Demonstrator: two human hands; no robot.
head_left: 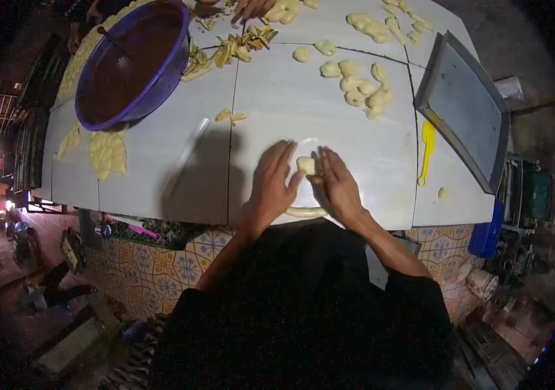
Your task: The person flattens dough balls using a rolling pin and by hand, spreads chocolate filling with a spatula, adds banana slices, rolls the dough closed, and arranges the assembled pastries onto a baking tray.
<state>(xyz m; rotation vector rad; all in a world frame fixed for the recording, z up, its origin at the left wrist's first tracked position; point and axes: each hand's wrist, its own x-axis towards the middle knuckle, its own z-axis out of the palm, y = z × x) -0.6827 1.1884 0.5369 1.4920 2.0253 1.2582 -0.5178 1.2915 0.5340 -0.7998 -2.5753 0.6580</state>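
A small lump of pale dough [306, 165] lies on the white table in front of me, between my hands. My left hand [276, 183] is at its left, fingers stretched out and pointing away from me, with the thumb close to the lump. My right hand [339, 185] lies along its right side, fingers extended, the fingertips at or very near the dough; whether they press on it I cannot tell. Closer to me, a thin rolled strip of dough [306, 212] rests by the table's near edge, partly behind my wrists.
A purple basin [183, 62] of brown filling stands back left, beside flat dough [108, 155]. A clear bar [186, 156] lies left. Dough pieces [355, 84], a yellow scraper [427, 153] and a grey tray [462, 107] are right. Another person's hand [254, 8] is near banana-like pieces [241, 45].
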